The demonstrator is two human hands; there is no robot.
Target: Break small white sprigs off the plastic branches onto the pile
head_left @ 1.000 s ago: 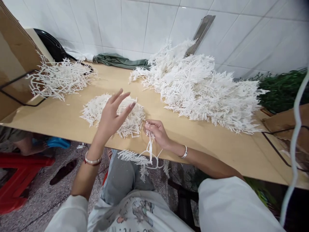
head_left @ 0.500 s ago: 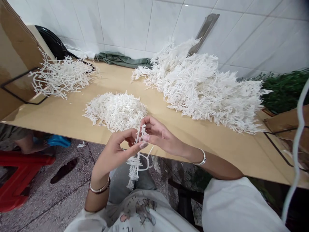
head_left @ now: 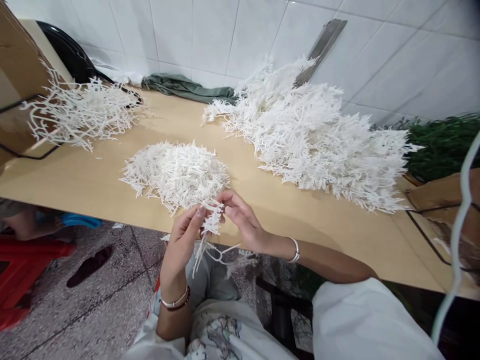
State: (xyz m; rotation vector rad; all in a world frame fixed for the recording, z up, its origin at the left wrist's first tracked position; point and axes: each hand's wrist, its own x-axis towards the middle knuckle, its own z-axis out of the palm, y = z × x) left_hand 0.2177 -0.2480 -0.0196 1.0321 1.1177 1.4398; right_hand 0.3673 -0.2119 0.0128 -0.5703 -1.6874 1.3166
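Note:
A white plastic foliage sprig (head_left: 212, 221) with fine feathery tips is held up at the table's front edge. Thumb and fingers of my left hand (head_left: 184, 236) pinch it from the left side. On the other side my right hand (head_left: 245, 221) has its fingertips closed at the sprig's upper end. Thin bare stems dangle below, over my lap. Just beyond my hands lies a low heap of short white pieces (head_left: 180, 172).
A large pile of white feathery branches (head_left: 315, 135) fills the table's back right. Bare white stems (head_left: 86, 112) lie tangled at the left. Green cloth (head_left: 187, 89) lies along the wall. Green foliage (head_left: 446, 145) and a pale cable (head_left: 459, 235) are at the right, a red stool (head_left: 30, 280) below left.
My left hand has turned more upright, and its fingers now hold the sprig higher up. The sprig has swung and its dangling stems have shifted. My right hand has moved slightly down and left.

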